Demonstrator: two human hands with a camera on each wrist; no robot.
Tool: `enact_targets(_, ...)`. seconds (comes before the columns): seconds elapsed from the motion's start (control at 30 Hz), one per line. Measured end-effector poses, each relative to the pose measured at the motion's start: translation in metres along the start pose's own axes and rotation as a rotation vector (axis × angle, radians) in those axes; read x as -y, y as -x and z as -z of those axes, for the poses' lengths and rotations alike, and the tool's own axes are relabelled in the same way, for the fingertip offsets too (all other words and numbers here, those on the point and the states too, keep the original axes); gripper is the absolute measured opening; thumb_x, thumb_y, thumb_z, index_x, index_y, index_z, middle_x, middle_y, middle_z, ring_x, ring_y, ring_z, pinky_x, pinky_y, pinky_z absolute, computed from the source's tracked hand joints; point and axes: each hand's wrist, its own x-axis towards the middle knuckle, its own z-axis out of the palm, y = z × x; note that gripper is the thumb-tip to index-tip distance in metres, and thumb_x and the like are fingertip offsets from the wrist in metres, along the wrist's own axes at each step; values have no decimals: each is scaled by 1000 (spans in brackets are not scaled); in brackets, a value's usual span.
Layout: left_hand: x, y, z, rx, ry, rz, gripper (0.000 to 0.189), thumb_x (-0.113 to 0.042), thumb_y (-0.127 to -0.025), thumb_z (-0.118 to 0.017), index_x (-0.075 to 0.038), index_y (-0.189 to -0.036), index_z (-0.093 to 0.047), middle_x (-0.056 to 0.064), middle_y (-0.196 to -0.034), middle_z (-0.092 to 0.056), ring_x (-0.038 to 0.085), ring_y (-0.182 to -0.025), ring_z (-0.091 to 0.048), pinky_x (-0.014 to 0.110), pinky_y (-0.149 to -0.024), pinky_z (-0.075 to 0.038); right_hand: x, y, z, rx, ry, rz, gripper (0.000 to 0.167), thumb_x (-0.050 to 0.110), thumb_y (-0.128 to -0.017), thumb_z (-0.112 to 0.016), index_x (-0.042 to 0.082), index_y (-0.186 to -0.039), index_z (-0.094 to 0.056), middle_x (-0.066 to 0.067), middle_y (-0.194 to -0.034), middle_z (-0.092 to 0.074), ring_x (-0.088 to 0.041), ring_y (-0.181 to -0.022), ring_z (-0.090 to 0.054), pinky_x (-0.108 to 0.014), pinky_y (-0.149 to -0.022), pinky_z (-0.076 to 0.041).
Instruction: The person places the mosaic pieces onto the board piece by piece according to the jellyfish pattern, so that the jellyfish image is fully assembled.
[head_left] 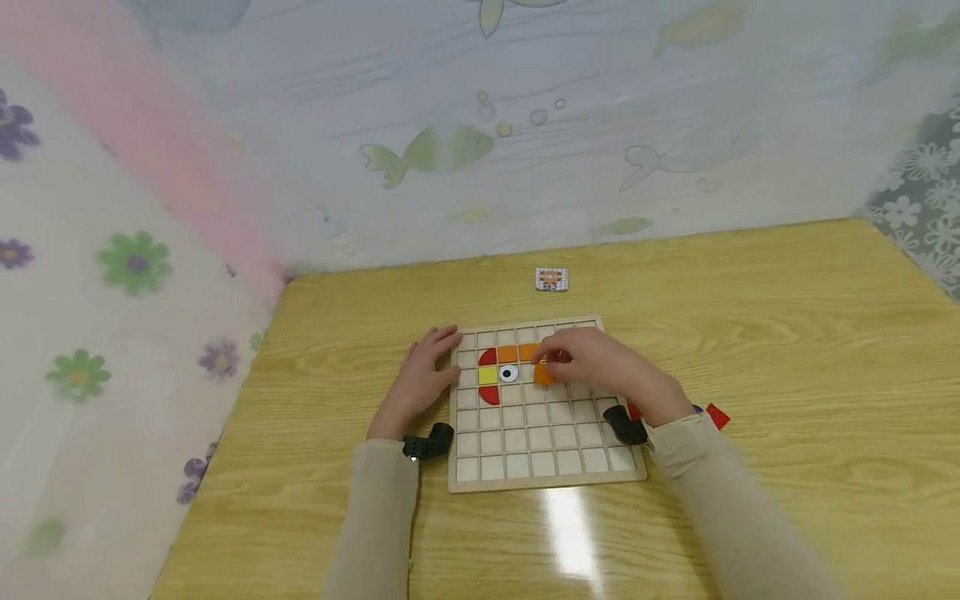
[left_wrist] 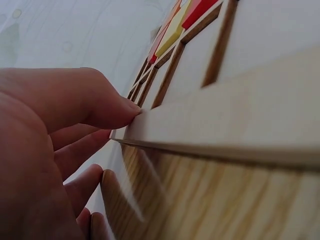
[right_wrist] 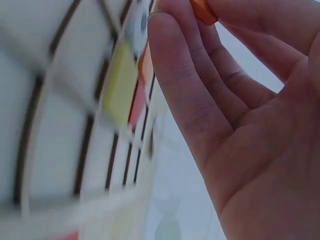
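Observation:
A wooden grid board [head_left: 547, 481] lies on the table. Along its left edge rests my left hand [head_left: 422, 377], the thumb [left_wrist: 117, 112] touching the rim and the other fingers loosely spread. Over the board's upper middle, my right hand [head_left: 600, 360] pinches an orange square tile [head_left: 543, 375] between thumb and fingers; the tile also shows at the top of the right wrist view. Set in the grid are two red curved tiles [head_left: 489, 395], a yellow square tile [head_left: 487, 375], a white eye tile [head_left: 508, 373] and orange tiles [head_left: 507, 354]. My right hand covers part of the upper grid.
Behind the board lies a small picture card [head_left: 551, 279]. By my right wrist are loose pieces, among them a red one [head_left: 717, 416] and a blue one [head_left: 698, 408], partly hidden by the sleeve. A painted wall [head_left: 420, 217] stands along the table's back edge.

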Motion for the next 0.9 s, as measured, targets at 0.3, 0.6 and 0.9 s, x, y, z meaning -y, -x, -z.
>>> enact_targets(0.3,-3,1,2,-10,26,-20,53,-12,-83,-53,-14,-135,-41,0,-141,-30,20,-134,-12,41,-106,1,18,-11,-14,-15,17,-5,11,13,-84,-61,17,-93,-67,8,-83,-61,-10,-77,-53,-29,-72,-44)
enact_targets(0.6,2,3,0,2,28,-9,54,-15,-84,-54,-11,-136,-39,1,-143,-28,20,-134,-11,41,-107,1,22,-18,-27,-1,25,-18,5,16,-83,-63,17,-86,-67,9,-81,-61,-10,-73,-52,-28,-72,-43)
enact_targets(0.9,1,3,1,9,45,28,56,-24,-87,-55,-11,-138,-35,-2,-143,-28,16,-135,-9,37,-107,1,30,-23,-34,-39,61,-3,5,14,-82,-64,16,-85,-67,9,-81,-60,-10,-73,-52,-27,-71,-44)
